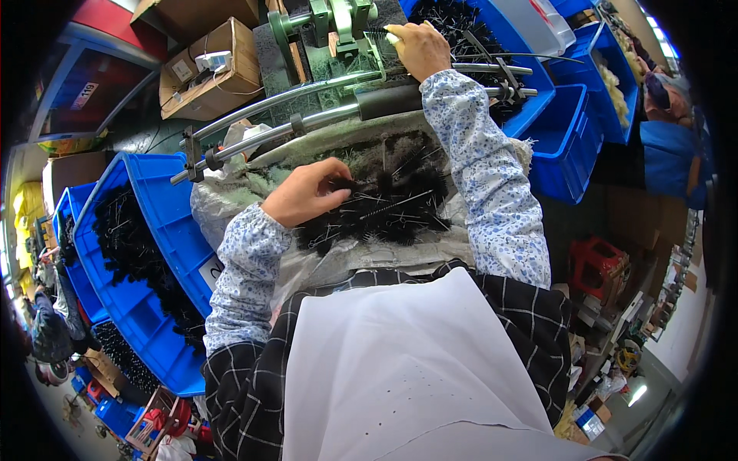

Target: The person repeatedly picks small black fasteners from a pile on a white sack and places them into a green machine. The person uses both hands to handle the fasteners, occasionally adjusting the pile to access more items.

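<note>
My left hand (309,194) is low over a pile of small black twisted-wire brushes (400,207), which lies on a pale cloth across my lap. Its thumb and fingers close around dark bristles of one brush. Farther off, my right hand (421,51) reaches up to a green machine (338,31). Its fingers are pinched together, with something pale yellow at the fingertips. A small brush with dark bristles (375,34) sticks out leftward from them, beside the machine's head.
Two curved metal rails (307,123) cross between me and the machine. Blue bins with black brushes stand at left (165,223) and far right (526,92). An open cardboard box (207,69) sits far left, a red stool (598,267) at right.
</note>
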Motion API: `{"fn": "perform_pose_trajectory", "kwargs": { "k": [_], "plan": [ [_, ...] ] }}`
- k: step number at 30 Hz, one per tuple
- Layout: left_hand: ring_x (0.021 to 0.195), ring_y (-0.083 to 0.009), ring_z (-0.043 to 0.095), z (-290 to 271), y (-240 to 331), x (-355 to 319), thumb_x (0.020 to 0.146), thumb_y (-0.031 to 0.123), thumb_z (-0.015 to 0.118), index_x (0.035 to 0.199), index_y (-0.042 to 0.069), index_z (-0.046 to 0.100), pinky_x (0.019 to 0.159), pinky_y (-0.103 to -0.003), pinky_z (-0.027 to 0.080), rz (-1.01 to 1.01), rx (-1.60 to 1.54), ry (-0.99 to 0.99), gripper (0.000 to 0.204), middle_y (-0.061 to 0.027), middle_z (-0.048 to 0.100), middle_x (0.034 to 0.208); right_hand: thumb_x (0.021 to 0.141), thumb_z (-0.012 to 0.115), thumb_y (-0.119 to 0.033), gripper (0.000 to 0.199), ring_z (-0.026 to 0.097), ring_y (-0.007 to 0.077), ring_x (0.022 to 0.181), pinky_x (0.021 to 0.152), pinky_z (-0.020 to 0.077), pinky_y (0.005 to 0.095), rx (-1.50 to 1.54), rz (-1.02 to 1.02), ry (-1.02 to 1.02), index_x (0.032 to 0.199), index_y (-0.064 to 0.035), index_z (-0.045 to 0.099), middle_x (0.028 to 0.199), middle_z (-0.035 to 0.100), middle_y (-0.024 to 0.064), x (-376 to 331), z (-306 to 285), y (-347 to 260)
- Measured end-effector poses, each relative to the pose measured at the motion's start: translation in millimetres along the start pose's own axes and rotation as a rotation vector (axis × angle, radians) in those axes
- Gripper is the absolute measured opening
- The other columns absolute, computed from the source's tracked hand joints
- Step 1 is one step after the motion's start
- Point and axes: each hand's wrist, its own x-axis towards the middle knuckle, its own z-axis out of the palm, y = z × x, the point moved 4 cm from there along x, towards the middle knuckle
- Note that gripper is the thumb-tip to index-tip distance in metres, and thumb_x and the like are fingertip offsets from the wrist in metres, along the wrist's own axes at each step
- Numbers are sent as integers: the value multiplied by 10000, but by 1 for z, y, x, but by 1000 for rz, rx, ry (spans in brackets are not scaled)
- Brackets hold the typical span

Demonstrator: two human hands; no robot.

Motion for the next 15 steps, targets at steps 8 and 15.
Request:
{"fn": "perform_pose_trajectory", "kwargs": {
  "k": [8,15],
  "plan": [
    [610,-205,578,1,28,-8,773,219,673,865,32,518,581,-304,463,9,101,334,260,-106,583,672,840,585,-290,323,545,211,902,817,425,375,-170,-10,-77,1131,-153,605,983,599,27,7,1,0],
    [497,-130,427,-20,17,-30,774,227,680,841,42,524,490,-275,376,-52,89,459,250,-29,455,566,772,580,-237,345,582,260,950,782,434,421,-52,65,72,1084,-91,610,950,636,104,-11,5,11]
  ]
}}
